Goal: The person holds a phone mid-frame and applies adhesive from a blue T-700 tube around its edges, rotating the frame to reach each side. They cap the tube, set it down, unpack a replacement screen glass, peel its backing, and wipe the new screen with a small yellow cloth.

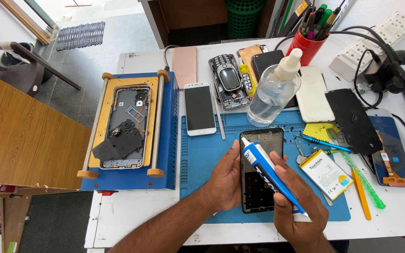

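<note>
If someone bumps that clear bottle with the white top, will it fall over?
Probably yes: the clear bottle stands tall on a narrow base, so a bump could tip it. It looks only partly filled, so likely light. Being round, it might roll across the blue mat.

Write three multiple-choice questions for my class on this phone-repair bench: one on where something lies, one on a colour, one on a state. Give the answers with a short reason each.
1. Where is the clear spray bottle?
A. At the far edge of the blue work mat
B. On the wooden board at the left
C. In the red pen cup

2. What colour is the cup holding the pens?
A. Green
B. Red
C. White

3. What is the right hand doing?
A. Resting flat and empty on the table
B. Holding a blue and white glue tube
C. Lifting the white phone

Answers:
1 A: the bottle stands upright at the mat's far edge.
2 B: the cup is plainly red.
3 B: its fingers wrap the tube, nozzle over the black phone frame that the left hand steadies.
</note>
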The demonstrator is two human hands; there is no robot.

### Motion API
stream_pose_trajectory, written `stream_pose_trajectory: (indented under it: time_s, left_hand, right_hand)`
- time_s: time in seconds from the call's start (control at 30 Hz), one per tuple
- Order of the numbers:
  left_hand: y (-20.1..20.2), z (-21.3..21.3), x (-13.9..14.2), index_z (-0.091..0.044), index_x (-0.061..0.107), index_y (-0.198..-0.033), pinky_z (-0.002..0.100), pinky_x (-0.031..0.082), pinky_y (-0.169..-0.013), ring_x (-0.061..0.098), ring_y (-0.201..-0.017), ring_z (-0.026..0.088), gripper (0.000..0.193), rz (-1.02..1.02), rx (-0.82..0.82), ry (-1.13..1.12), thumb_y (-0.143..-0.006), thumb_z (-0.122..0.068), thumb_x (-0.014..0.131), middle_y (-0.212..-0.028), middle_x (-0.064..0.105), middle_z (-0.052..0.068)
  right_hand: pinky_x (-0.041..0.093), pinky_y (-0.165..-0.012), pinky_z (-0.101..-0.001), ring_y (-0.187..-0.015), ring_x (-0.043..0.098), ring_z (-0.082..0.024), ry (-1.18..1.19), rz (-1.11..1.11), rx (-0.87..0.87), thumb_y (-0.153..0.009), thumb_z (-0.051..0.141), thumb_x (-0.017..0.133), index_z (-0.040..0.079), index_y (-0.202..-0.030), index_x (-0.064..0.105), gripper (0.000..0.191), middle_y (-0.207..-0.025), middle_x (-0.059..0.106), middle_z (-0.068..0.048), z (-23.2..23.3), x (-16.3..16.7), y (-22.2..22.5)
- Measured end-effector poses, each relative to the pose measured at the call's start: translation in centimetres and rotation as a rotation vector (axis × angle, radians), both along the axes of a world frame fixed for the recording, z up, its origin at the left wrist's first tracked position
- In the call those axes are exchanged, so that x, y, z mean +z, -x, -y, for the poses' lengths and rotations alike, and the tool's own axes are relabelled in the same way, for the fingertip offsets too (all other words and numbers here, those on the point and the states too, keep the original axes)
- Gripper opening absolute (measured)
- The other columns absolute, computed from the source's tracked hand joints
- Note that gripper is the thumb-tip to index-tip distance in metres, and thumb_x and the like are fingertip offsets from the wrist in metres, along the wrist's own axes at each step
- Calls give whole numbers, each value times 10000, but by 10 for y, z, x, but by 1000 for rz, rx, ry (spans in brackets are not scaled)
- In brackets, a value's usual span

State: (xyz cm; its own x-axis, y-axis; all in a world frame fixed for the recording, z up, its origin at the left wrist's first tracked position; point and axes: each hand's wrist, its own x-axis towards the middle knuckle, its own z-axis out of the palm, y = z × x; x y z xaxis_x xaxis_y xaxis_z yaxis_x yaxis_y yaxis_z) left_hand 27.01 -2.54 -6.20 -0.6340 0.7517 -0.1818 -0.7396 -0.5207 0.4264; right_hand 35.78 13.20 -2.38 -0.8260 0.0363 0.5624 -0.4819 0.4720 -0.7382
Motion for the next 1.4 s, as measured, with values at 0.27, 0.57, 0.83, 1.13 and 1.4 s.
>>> stream_pose_trajectory:
  time_s: [0.27, 0.57, 0.83, 1.13, 1.4]
  left_hand:
    - [2, 0, 6, -152, 612, -1339, 516, 491, -1116, 589, -1294, 280, 763, 0, -9, 100, -1000, -757, 295, -1306, 620, 168]
    - [3, 0, 11, -128, 593, -1376, 523, 475, -1146, 573, -1324, 290, 777, -20, -16, 61, -1022, -754, 299, -1350, 609, 182]
    - [3, 0, 10, -136, 601, -1372, 528, 479, -1137, 578, -1320, 291, 762, -13, -6, 49, -1021, -745, 304, -1328, 618, 170]
    - [3, 1, 6, -136, 614, -1348, 530, 477, -1130, 578, -1319, 291, 764, -20, -34, 23, -1024, -751, 296, -1330, 625, 175]
    - [3, 1, 6, -127, 606, -1376, 528, 486, -1134, 575, -1338, 297, 764, -36, -21, 13, -1041, -740, 297, -1368, 606, 182]
  right_hand:
    - [484, -1200, -538, -1422, 568, -376, -12, 6, -4, -1072, 293, 544, 83, -1423, 529, 409, -1442, 621, -236, -3, -2, 1]
    - [485, -1193, -530, -1428, 560, -378, -19, 14, -3, -1067, 309, 539, 86, -1422, 528, 420, -1450, 617, -229, -4, -4, 1]
    - [477, -1205, -526, -1434, 555, -374, -17, 3, 0, -1070, 299, 536, 88, -1426, 527, 414, -1454, 612, -226, -3, -8, 2]
    - [482, -1194, -533, -1440, 545, -379, -21, 18, -6, -1070, 281, 535, 91, -1440, 514, 417, -1472, 596, -231, -3, -6, 3]
    - [477, -1200, -536, -1436, 550, -385, -16, 12, 9, -1065, 264, 549, 91, -1423, 530, 397, -1456, 611, -229, -2, -7, 1]
